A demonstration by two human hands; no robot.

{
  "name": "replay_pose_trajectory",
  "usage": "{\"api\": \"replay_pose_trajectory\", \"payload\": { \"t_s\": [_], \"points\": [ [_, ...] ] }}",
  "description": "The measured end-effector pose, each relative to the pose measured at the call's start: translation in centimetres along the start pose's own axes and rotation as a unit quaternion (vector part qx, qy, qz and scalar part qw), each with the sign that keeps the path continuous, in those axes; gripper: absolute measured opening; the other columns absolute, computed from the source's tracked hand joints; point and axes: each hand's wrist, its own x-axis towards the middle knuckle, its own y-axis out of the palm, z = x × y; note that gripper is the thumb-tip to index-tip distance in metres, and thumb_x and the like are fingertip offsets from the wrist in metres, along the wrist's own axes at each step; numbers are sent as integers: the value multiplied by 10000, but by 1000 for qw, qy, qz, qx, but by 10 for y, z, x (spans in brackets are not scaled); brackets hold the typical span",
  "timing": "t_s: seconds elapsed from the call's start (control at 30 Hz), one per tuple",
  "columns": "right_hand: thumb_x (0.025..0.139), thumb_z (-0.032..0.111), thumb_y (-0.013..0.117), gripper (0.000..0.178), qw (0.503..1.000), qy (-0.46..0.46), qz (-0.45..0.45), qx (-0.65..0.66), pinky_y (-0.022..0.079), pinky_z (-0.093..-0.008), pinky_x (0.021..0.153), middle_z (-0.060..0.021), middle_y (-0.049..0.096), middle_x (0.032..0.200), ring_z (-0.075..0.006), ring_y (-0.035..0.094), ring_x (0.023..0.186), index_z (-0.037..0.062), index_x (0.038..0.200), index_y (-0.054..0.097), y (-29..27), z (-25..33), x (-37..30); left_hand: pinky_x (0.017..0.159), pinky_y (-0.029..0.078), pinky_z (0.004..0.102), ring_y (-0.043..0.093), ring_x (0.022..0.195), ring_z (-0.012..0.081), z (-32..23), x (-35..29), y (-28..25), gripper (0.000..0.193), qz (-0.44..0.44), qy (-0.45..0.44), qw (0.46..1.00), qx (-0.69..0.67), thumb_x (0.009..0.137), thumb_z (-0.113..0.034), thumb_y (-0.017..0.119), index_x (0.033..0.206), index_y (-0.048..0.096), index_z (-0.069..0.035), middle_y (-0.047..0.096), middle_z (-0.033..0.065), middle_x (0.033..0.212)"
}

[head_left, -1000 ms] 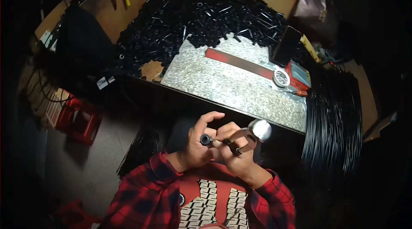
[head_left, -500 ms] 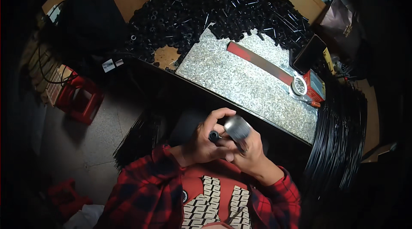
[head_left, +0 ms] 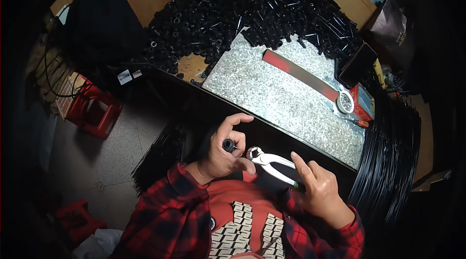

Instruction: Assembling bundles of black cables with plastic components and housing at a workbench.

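Observation:
In front of my body, my left hand (head_left: 217,156) is closed round a short black tubular part (head_left: 228,144) with a hole in its end. Its index finger curves out past the part, and the thumb points right. My right hand (head_left: 322,190) grips a pair of silver end-cutting pincers (head_left: 272,165) by the handles, of which a bit of green shows. The pincer head lies just right of my left thumb, apart from the black part. My right index finger stretches along the handles.
Ahead, a speckled metal plate (head_left: 242,82) on the table carries a flat red-and-brown bar (head_left: 301,75). A heap of black tubular parts (head_left: 208,16) surrounds its far side. A round white dial or tin (head_left: 345,102) and bundled black rods (head_left: 391,157) stand right; a red stool (head_left: 97,113) is left.
My right hand has moved right and away from the left, carrying the pincers, which were blurred and now show clearly. My left hand has shifted slightly left with the black part.

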Motion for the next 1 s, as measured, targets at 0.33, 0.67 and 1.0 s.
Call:
{"api": "replay_pose_trajectory", "payload": {
  "t_s": [0.33,0.67,1.0],
  "points": [
    [652,-6,643,642,988,-33,-77,-131,383,-337,460,-67,448,676,-209,476,526,45,1279,515,17,-10,-5,480,299,199,414,523,18,-2,9,11,869,67,41,995,70,570,-349,874,1223,410,-12,469,-17,540],
    [672,20,634,674,970,-55,-104,-214,364,-344,524,-87,459,733,-221,473,614,51,1323,464,18,-23,-8,487,295,179,420,547,2,-2,11,23,889,56,38,993,92,558,-373,854,1230,402,-6,501,-39,575],
    [578,46,670,753,996,-9,4,-93,382,-345,489,-89,434,697,-238,477,573,19,1305,475,2,-18,-5,480,261,177,376,529,-1,3,15,26,953,45,-2,996,77,509,-429,858,1238,401,-20,446,-62,560]
  ]
}}
